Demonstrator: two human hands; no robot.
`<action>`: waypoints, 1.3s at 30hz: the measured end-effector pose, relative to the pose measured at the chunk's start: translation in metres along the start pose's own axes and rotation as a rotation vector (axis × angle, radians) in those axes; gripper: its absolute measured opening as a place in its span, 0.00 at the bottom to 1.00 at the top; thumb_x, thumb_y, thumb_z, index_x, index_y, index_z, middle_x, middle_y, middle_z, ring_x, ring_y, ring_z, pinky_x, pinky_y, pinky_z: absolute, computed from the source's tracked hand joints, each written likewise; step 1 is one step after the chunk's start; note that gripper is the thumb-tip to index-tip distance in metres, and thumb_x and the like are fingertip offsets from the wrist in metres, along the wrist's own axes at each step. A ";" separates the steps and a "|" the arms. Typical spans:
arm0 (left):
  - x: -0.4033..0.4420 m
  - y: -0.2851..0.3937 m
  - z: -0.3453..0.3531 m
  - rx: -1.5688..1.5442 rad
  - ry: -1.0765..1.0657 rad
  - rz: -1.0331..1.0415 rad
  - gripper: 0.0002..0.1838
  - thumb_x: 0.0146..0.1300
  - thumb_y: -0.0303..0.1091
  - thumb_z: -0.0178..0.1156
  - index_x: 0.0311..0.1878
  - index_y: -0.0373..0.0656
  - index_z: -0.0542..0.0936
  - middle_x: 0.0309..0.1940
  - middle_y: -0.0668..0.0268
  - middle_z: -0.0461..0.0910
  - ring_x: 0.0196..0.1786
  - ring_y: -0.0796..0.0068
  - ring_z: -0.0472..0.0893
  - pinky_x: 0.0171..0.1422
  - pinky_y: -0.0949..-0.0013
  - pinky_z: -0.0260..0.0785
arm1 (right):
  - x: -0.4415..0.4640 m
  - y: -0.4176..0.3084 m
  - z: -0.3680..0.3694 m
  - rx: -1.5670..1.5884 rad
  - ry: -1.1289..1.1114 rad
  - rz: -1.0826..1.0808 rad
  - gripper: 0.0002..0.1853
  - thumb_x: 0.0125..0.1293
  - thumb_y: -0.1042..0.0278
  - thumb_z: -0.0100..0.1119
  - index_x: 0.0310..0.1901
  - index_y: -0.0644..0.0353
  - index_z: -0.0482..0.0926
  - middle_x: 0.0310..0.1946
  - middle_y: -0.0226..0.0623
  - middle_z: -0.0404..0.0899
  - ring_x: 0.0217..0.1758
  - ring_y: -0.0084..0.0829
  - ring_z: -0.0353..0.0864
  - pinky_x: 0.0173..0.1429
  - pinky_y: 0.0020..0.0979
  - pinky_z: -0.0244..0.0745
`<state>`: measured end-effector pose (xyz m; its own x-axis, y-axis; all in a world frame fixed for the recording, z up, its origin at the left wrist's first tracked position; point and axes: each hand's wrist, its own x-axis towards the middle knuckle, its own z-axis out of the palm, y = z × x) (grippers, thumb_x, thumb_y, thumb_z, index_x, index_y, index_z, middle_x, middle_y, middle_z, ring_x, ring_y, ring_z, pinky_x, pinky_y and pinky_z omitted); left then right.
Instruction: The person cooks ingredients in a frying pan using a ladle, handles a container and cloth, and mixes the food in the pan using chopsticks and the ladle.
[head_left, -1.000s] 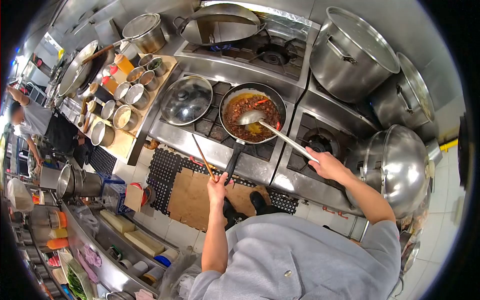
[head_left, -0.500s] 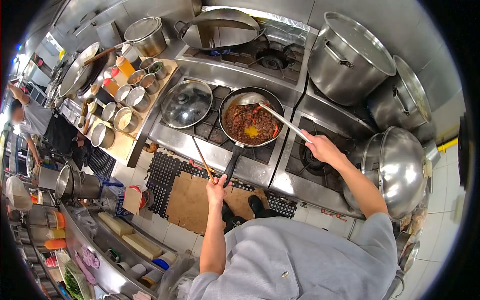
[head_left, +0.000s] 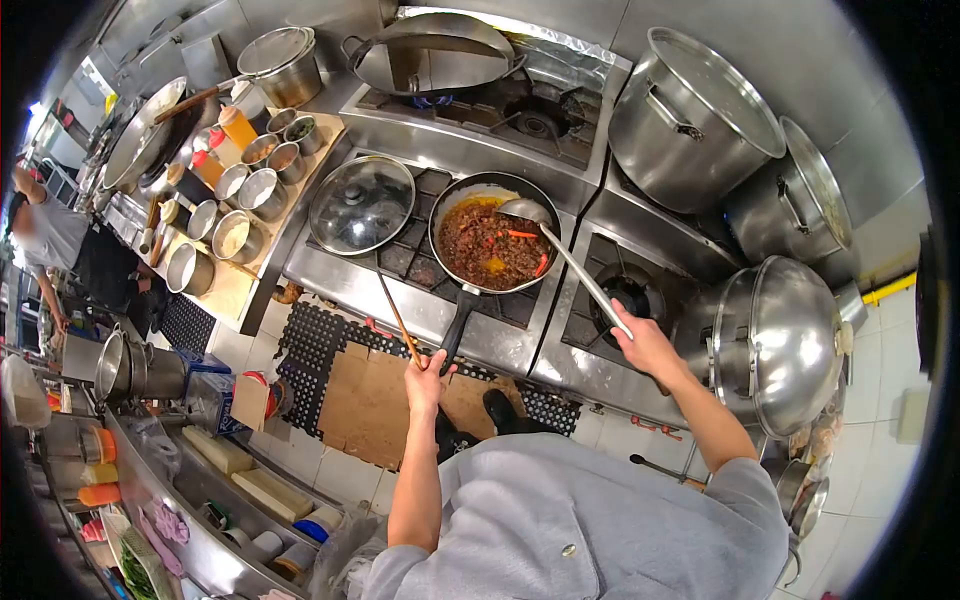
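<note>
A frying pan (head_left: 436, 222) sits on a stove burner, holding a dark minced mixture (head_left: 485, 248) with red pepper strips and yellow oil. My right hand (head_left: 648, 350) is closed round the long handle of a steel ladle (head_left: 585, 275), whose bowl rests in the mixture at the pan's upper right. My left hand (head_left: 426, 382) is closed on a pair of brown chopsticks (head_left: 402, 325), which point up and away. That same hand is at the end of the pan's black handle (head_left: 460, 325) and appears to grip it too. Left of the pan lies a glass lid (head_left: 362, 205).
Behind the pan stands a wok (head_left: 430, 55) on a rear burner. Large stockpots (head_left: 690, 120) and a domed steel pot (head_left: 795, 345) line the right. Metal containers (head_left: 237, 237) and squeeze bottles (head_left: 236, 128) crowd the left counter. Another person (head_left: 65, 240) stands far left.
The ladle's bowl has moved right and slightly down within the pan, and my right hand has come slightly lower. The yellow patch in the mixture looks smaller; oil shows at the top.
</note>
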<state>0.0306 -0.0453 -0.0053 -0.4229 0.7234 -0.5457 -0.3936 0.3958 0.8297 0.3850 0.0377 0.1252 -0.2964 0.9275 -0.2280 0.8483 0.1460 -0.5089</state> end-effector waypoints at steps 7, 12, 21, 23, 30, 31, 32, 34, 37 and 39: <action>0.000 -0.002 -0.001 -0.047 -0.026 -0.002 0.20 0.61 0.33 0.66 0.26 0.50 0.61 0.22 0.70 0.75 0.27 0.73 0.84 0.14 0.77 0.55 | -0.032 -0.026 0.094 0.255 0.077 0.214 0.33 0.68 0.66 0.52 0.73 0.55 0.52 0.26 0.54 0.78 0.23 0.45 0.78 0.32 0.43 0.74; 0.002 -0.001 -0.002 -0.035 -0.033 -0.013 0.20 0.62 0.33 0.66 0.26 0.50 0.61 0.22 0.71 0.74 0.27 0.73 0.84 0.13 0.77 0.54 | -0.053 -0.109 0.074 0.930 -0.074 0.506 0.33 0.71 0.70 0.47 0.75 0.50 0.48 0.21 0.29 0.67 0.15 0.20 0.66 0.17 0.27 0.66; 0.004 -0.003 -0.006 -0.015 -0.058 -0.019 0.20 0.62 0.33 0.65 0.27 0.52 0.61 0.25 0.71 0.76 0.30 0.73 0.85 0.14 0.78 0.53 | -0.047 -0.094 0.004 0.701 -0.170 0.339 0.31 0.69 0.73 0.52 0.72 0.56 0.56 0.18 0.24 0.65 0.15 0.16 0.62 0.17 0.23 0.61; 0.007 -0.008 -0.006 -0.038 -0.052 0.004 0.21 0.62 0.33 0.65 0.26 0.51 0.60 0.23 0.70 0.76 0.28 0.74 0.85 0.14 0.77 0.53 | -0.029 -0.085 -0.003 0.554 -0.144 0.293 0.31 0.68 0.72 0.54 0.72 0.54 0.58 0.16 0.24 0.65 0.13 0.15 0.61 0.17 0.24 0.61; 0.010 -0.012 -0.005 -0.077 -0.035 0.019 0.21 0.62 0.33 0.66 0.26 0.51 0.59 0.23 0.65 0.79 0.25 0.73 0.85 0.13 0.76 0.52 | 0.063 -0.051 0.001 0.132 -0.017 0.044 0.29 0.63 0.68 0.58 0.66 0.64 0.65 0.51 0.61 0.75 0.56 0.50 0.77 0.58 0.34 0.71; 0.009 -0.012 -0.004 -0.078 -0.026 0.003 0.21 0.62 0.33 0.66 0.27 0.51 0.59 0.23 0.65 0.79 0.25 0.73 0.85 0.13 0.76 0.52 | 0.070 -0.051 0.001 0.138 -0.018 0.037 0.29 0.63 0.68 0.58 0.66 0.64 0.65 0.51 0.61 0.75 0.56 0.50 0.77 0.58 0.34 0.71; 0.009 -0.012 -0.004 -0.076 -0.023 0.016 0.21 0.62 0.33 0.66 0.28 0.51 0.59 0.23 0.67 0.78 0.26 0.74 0.85 0.13 0.75 0.52 | 0.077 -0.055 0.000 0.088 -0.049 0.038 0.29 0.63 0.68 0.58 0.65 0.64 0.65 0.50 0.62 0.74 0.56 0.51 0.77 0.58 0.35 0.71; 0.011 -0.013 -0.004 -0.055 -0.009 0.032 0.21 0.62 0.33 0.66 0.28 0.51 0.59 0.22 0.67 0.78 0.26 0.73 0.85 0.13 0.76 0.53 | 0.080 -0.056 0.002 0.044 -0.080 0.037 0.29 0.63 0.68 0.58 0.65 0.63 0.65 0.50 0.63 0.74 0.56 0.52 0.77 0.57 0.35 0.71; 0.006 -0.011 -0.002 -0.050 -0.001 0.044 0.21 0.62 0.33 0.66 0.28 0.51 0.59 0.22 0.67 0.77 0.25 0.73 0.85 0.13 0.76 0.53 | 0.075 -0.050 0.004 -0.045 -0.168 -0.090 0.30 0.63 0.68 0.57 0.67 0.59 0.64 0.38 0.59 0.79 0.40 0.53 0.81 0.45 0.39 0.73; 0.005 -0.006 -0.002 -0.060 -0.001 0.053 0.21 0.62 0.32 0.66 0.28 0.51 0.60 0.22 0.68 0.77 0.25 0.73 0.84 0.13 0.76 0.53 | 0.069 -0.039 0.003 -0.031 -0.142 -0.215 0.29 0.63 0.68 0.56 0.67 0.58 0.64 0.30 0.56 0.77 0.31 0.52 0.78 0.39 0.40 0.72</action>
<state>0.0294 -0.0448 -0.0135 -0.4438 0.7431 -0.5009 -0.4185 0.3224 0.8491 0.3302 0.0951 0.1267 -0.5278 0.8170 -0.2325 0.7717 0.3469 -0.5330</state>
